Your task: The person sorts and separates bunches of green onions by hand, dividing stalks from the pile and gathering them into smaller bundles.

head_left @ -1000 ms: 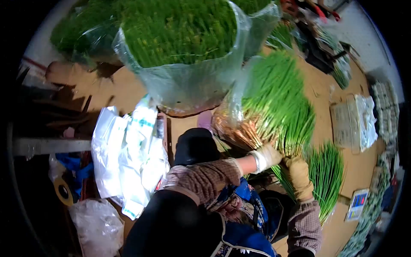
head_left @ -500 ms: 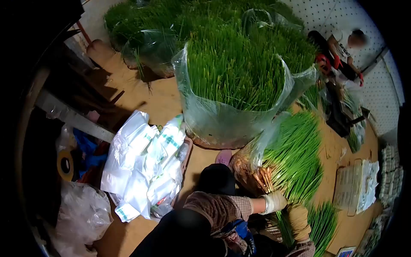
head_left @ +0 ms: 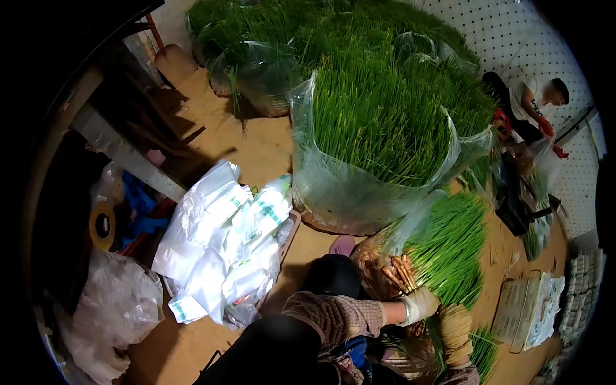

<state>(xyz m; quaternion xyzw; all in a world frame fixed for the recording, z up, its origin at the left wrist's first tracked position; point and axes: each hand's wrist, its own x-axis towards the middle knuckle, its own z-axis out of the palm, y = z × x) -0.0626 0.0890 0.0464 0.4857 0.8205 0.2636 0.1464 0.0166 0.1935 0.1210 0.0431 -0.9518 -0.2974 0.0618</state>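
Note:
My left hand, in a pale glove, is at the root end of a pile of long green stalks lying in a clear bag. Its fingers curl down and what they hold is hidden. Close beside it on the right is my right hand, in a tan glove, its fingers bent over green stalks that hang beneath it. More green stalks lie to the right of that hand. Brown roots show at the left side of the pile.
A large clear bag of upright green stalks stands ahead. White plastic bags fill a tray at left, near tape and a crumpled bag. At right are a crate, a black scale-like object and a seated person.
The view has swung up and to the left, bringing the person at the back right into sight. Both hands remain close together by the stalks and appear lower in the view.

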